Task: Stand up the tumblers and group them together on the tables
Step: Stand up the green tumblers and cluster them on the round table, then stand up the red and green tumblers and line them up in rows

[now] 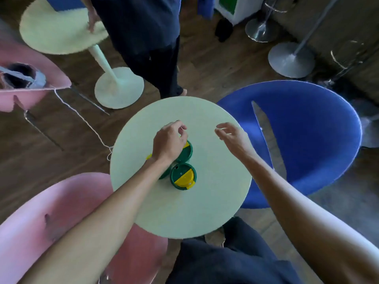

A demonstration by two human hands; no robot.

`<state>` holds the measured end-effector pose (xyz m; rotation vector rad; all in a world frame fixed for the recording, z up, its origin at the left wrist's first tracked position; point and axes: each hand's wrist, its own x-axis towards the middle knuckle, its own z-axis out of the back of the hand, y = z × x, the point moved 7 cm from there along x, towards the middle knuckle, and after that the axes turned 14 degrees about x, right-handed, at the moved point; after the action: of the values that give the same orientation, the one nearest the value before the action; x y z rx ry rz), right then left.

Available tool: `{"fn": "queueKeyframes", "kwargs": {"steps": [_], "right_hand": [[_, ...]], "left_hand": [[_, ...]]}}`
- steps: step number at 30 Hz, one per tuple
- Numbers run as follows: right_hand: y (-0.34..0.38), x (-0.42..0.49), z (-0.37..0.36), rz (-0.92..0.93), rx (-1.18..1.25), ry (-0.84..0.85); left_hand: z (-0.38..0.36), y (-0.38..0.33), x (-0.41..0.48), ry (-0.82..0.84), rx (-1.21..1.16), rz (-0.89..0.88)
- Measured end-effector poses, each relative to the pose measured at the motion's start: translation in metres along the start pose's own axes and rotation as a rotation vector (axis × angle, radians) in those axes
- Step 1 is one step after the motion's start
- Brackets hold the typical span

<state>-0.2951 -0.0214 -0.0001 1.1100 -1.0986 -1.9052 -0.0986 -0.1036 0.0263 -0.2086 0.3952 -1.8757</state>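
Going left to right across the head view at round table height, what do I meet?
Pink moulded chair → left hand hovering over the green tumblers with yellow-and-green lids → fully visible green tumbler lid → pale green round table → right hand, open and empty → blue moulded chair.

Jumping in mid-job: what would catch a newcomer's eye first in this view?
Green tumblers with yellow lid flaps stand clustered mid-way across the round pale table; the nearest tumbler shows its whole lid. The left hand hovers over the cluster, hiding parts of two more, and its grip cannot be judged; the right hand hangs open and empty beside it. A blue chair sits right, a pink chair lower left.
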Motion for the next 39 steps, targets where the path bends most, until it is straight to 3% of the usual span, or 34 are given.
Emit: {"fn": "queueKeyframes", "kwargs": {"steps": [10, 21, 29, 39], "right_hand": [[-0.055, -0.077, 0.237, -0.088, 0.266, -0.441], [-0.181, -0.199, 0.564, -0.140, 0.369, -0.803], [-0.164, -0.218, 0.758, -0.065, 0.293, -0.883], [-0.085, -0.098, 0.966, 0.100, 0.181, -0.915]], "left_hand": [[-0.066, -0.271, -0.006, 0.209, 0.048, -0.433], [-0.189, -0.630, -0.112, 0.359, 0.090, -0.772], [-0.203, -0.844, -0.133, 0.311, 0.028, -0.942], [-0.188, -1.049, -0.016, 0.179, -0.097, -0.974]]}}
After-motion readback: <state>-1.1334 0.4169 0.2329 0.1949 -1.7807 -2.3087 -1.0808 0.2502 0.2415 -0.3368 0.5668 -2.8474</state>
